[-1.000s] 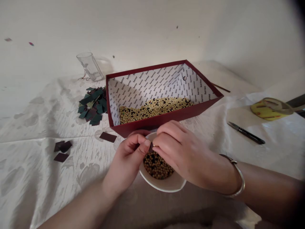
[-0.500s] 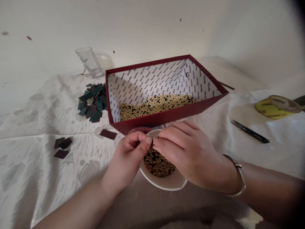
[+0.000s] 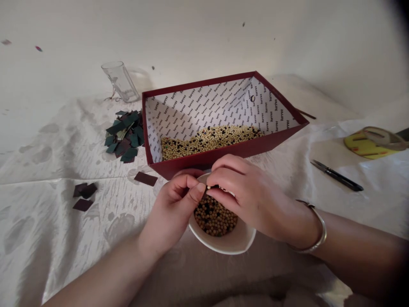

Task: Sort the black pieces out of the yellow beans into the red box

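Note:
A white bowl (image 3: 220,246) of small beads (image 3: 215,217), mostly tan with some dark ones, stands close in front of me. My left hand (image 3: 179,202) is at its left rim, thumb and forefinger pinched on something too small to make out. Over the bowl's right side curves my right hand (image 3: 252,196). Its thumb and forefinger are slightly parted, with a few small pale and dark beads showing between them. The fingertips of both hands nearly meet above the bowl. A metal bangle (image 3: 319,228) circles my right wrist.
Behind the bowl stands a dark red box (image 3: 198,165) holding more beads (image 3: 211,138). Dark card pieces (image 3: 126,136) are piled left of it, near a clear glass (image 3: 123,81). Several brown pieces (image 3: 84,192) lie further left. To the right are black-handled snips (image 3: 337,175) and a yellow tape roll (image 3: 367,145).
The thumb and forefinger of my right hand have parted slightly, and its knuckles have lifted. A pale bead now shows near the fingertips. My left hand keeps its pinch.

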Available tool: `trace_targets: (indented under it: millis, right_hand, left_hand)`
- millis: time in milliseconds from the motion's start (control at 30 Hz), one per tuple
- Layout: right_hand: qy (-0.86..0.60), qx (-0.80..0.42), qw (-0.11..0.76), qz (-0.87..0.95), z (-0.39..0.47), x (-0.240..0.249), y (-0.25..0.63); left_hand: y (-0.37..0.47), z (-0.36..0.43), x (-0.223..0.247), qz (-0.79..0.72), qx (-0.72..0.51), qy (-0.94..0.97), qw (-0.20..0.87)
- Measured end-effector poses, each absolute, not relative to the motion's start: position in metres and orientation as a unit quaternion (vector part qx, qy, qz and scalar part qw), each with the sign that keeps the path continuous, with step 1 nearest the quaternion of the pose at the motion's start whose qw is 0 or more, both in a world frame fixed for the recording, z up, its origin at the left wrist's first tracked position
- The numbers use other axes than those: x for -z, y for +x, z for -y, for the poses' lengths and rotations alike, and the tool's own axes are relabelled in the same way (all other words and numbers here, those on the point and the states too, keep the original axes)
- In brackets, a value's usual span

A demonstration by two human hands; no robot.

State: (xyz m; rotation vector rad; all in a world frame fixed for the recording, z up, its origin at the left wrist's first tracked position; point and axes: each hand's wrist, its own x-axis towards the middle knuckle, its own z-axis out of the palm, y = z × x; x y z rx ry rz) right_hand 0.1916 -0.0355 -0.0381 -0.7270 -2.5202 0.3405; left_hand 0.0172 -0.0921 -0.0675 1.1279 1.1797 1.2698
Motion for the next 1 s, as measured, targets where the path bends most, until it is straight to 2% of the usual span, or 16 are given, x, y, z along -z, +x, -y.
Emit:
trace_targets:
  millis: [100,400,1000]
  right_hand:
    - [-0.260,-0.124,0.243,0.926,0.0338,0.0377,0.1926]
    - [-0.243,-0.010,0.250,0.937,0.0378,0.0403,0.1972]
    - [-0.207,0.009,0.245,0.947,0.0363,0.0420,0.1971]
  left_hand:
    - [0.0175,0.0922,0.0675,-0.495,-0.531,0.460,0.511]
    - [0.0184,0.0926,0.0665,-0.502,-0.546,0.446,0.501]
    - [0.0175,0.0928,0.0672,-0.503,-0.539,0.464,0.490]
